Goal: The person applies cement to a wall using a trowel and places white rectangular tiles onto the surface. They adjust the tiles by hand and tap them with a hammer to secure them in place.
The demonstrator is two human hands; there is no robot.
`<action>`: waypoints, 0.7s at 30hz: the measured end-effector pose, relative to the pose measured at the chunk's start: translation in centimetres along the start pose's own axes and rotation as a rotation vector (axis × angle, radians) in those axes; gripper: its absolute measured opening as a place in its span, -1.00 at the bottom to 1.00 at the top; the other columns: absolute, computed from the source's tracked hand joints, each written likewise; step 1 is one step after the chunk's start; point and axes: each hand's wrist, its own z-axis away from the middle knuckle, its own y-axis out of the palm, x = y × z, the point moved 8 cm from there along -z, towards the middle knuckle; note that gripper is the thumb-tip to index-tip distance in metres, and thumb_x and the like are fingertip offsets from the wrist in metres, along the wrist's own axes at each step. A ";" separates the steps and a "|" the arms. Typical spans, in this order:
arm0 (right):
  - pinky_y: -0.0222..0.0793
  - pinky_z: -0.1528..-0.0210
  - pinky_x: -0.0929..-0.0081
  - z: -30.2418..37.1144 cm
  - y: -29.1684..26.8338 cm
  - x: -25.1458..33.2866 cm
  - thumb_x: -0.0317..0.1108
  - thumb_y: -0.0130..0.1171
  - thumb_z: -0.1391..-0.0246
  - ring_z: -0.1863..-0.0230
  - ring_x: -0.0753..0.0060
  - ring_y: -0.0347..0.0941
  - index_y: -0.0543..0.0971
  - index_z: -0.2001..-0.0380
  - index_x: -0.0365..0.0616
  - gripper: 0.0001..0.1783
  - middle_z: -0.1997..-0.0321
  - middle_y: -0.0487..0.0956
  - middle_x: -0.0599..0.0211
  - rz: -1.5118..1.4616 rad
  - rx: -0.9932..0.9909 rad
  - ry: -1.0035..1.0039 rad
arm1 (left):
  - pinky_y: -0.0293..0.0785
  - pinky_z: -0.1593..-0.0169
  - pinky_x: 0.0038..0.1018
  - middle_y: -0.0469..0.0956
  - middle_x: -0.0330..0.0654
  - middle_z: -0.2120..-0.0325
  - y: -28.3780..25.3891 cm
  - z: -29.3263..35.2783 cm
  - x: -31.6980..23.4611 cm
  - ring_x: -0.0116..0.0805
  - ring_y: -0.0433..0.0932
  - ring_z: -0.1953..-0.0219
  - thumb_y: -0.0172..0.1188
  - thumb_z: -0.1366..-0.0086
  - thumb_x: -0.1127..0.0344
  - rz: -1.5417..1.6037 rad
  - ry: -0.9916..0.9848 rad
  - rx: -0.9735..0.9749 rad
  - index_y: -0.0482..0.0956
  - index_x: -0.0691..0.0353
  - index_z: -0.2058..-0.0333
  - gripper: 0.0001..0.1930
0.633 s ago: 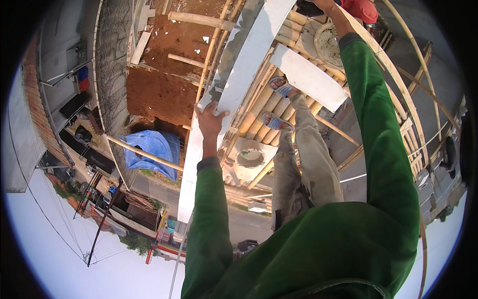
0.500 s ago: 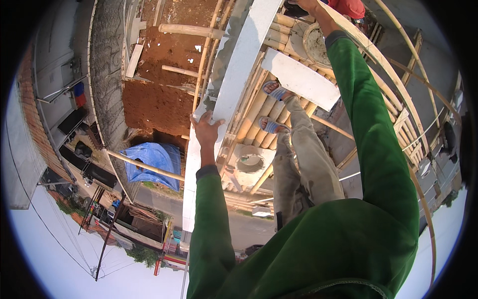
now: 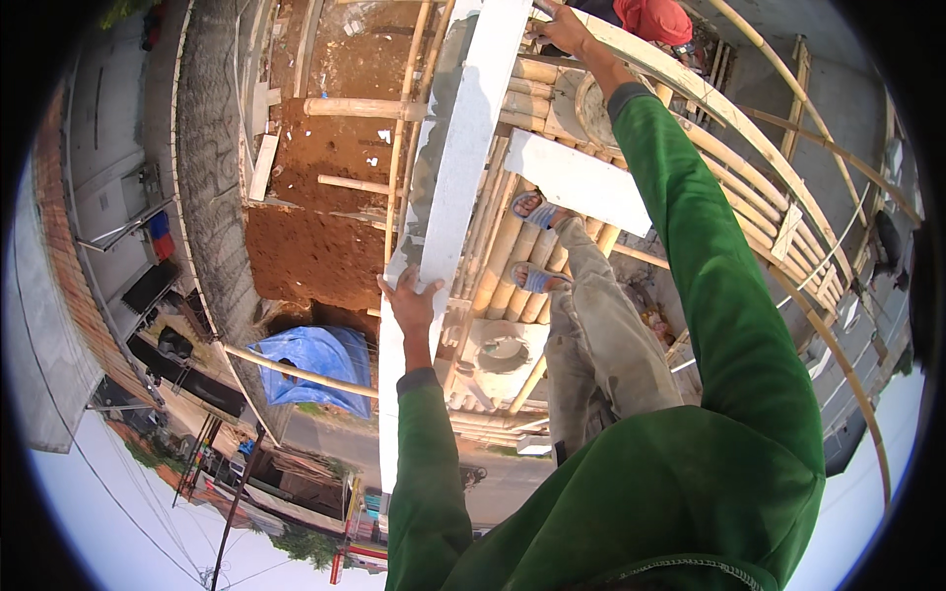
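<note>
My left hand (image 3: 411,305) lies on the long white block wall (image 3: 483,128), thumb and fingers spread over its top. Wet grey mortar (image 3: 434,128) runs along the wall's left side. My right hand (image 3: 564,32) is stretched to the top of the view, near the wall's far end. Its fingers are curled around something dark or grey that the frame edge partly cuts off, and I cannot make out what it is. A loose white block (image 3: 576,182) lies on the bamboo platform (image 3: 507,246) just beyond my sandalled feet (image 3: 535,209).
A person in a red head covering (image 3: 658,20) is at the top right. A round bucket (image 3: 594,108) and a mortar-smeared tray with a round hollow (image 3: 503,353) stand on the bamboo. Bamboo rails (image 3: 788,207) curve along the right. Left of the wall, red soil (image 3: 305,236) and a blue tarp (image 3: 320,364) lie far below.
My right hand has shifted left, closer to the wall's far end. My left hand stays spread on the wall. The whole view has tilted slightly.
</note>
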 end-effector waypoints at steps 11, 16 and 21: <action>0.38 -0.37 -0.15 0.3 -1.2 -2.5 -0.25 0.25 -0.36 -0.40 0.16 0.36 0.21 -0.50 0.05 -0.26 -0.45 0.38 0.23 -0.257 0.043 0.047 | 0.06 -0.54 -0.03 0.52 -0.29 -0.27 -0.1 0.0 0.1 0.26 -0.22 -0.56 0.57 -0.05 0.06 0.045 -0.030 0.028 0.64 0.21 -0.16 -0.30; 0.67 0.10 0.49 -3.5 -1.2 -1.4 -0.64 0.19 -0.15 0.20 0.38 0.72 0.31 -0.49 -0.01 -0.18 0.12 0.70 0.14 0.394 -0.084 0.090 | 0.07 -0.53 -0.01 0.49 -0.25 -0.29 -0.1 0.1 0.3 0.27 -0.19 -0.55 0.58 -0.04 0.04 0.053 -0.041 0.019 0.63 0.20 -0.16 -0.29; 0.66 0.07 0.50 -2.9 -0.3 0.0 -0.60 0.23 -0.16 0.18 0.41 0.70 0.31 -0.49 -0.02 -0.18 0.13 0.70 0.19 0.462 -0.056 0.125 | 0.12 -0.50 -0.03 0.51 -0.20 -0.27 0.3 0.1 0.5 0.28 -0.13 -0.53 0.59 -0.03 0.00 -0.008 0.002 -0.015 0.63 0.19 -0.16 -0.27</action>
